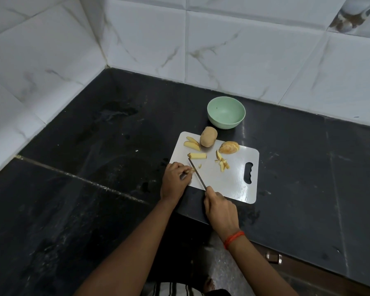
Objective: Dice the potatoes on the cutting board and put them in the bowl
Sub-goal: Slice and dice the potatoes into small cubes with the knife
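A white cutting board (229, 180) lies on the black counter. On it sit a whole potato (208, 136), a sliced half (229, 147), wedges (192, 143), a strip (198, 155) and small cut pieces (223, 163). My left hand (174, 179) pinches a potato strip (190, 171) at the board's left edge. My right hand (220, 208) grips a knife handle; the knife blade (197, 173) lies against that strip. A green bowl (226, 112) stands empty behind the board.
Black stone counter (83, 167) in a corner, with white marble-look tiled walls (244, 50) behind and to the left. The counter's front edge runs close under my right wrist. A metal cabinet fitting (274, 257) shows below the edge.
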